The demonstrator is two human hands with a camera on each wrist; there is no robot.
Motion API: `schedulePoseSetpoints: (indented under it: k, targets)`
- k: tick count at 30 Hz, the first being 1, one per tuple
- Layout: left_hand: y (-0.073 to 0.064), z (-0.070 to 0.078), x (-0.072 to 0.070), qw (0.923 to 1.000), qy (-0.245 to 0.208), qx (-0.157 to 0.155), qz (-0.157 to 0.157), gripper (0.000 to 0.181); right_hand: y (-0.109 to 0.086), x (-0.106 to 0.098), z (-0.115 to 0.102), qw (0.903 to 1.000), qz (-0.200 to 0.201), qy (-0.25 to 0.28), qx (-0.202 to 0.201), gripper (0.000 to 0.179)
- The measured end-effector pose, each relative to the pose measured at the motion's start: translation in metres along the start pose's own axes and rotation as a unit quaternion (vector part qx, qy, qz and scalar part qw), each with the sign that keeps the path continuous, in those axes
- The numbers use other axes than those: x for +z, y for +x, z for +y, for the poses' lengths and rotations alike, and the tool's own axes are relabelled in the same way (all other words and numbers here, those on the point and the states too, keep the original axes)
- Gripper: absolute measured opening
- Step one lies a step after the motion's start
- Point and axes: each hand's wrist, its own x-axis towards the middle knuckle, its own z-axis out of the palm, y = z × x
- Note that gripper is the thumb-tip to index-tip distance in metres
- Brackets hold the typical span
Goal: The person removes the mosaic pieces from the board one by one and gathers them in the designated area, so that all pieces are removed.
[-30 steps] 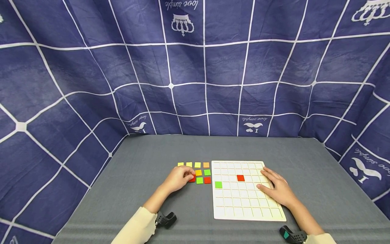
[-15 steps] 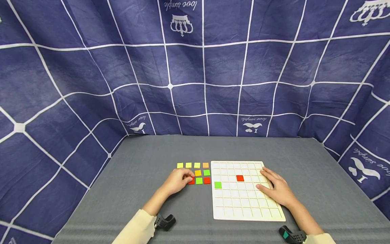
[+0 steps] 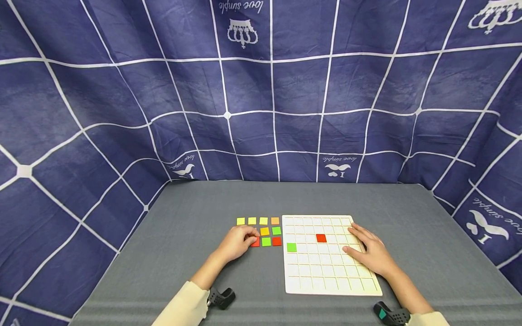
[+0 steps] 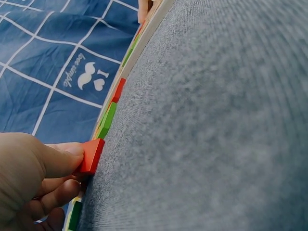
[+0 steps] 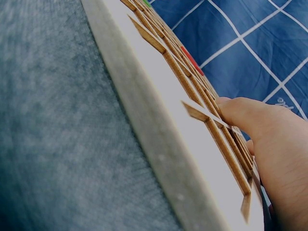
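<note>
My left hand (image 3: 235,243) pinches a red square tile (image 4: 91,158) between thumb and fingers, at the near left corner of a cluster of coloured tiles. Beside it in the same row lie a green tile (image 3: 266,242) and another red tile (image 3: 277,242). To the right is a pale board (image 3: 326,271) with a raised grid of square cells. My right hand (image 3: 373,254) rests on the board's right edge, fingers spread and thumb over the cells. On the board sit one red tile (image 3: 321,238) and one green tile (image 3: 291,247).
Behind the near row are an amber tile (image 3: 265,231) and a second green tile (image 3: 276,231). The far row has yellow tiles (image 3: 252,221) and a light orange one (image 3: 275,220). A blue curtain (image 3: 253,90) with white lines hangs behind the grey tabletop (image 3: 195,203).
My left hand has shifted very slightly, staying at the red tile. The right hand, the board and the other tiles keep their places.
</note>
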Motion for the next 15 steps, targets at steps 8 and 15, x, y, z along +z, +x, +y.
schedulePoseSetpoints:
  k: [8, 15]
  targets:
    - [-0.0013, -0.0011, 0.0011, 0.9998, 0.015, 0.001, 0.012, 0.004, -0.0011, 0.0015, 0.0022, 0.9998, 0.011, -0.001, -0.015, 0.065]
    - [-0.0004, 0.0001, 0.0005, 0.9996, 0.022, -0.005, 0.017, 0.006, -0.0013, 0.0012, 0.0019, 0.9997, 0.014, 0.0, -0.019, 0.065]
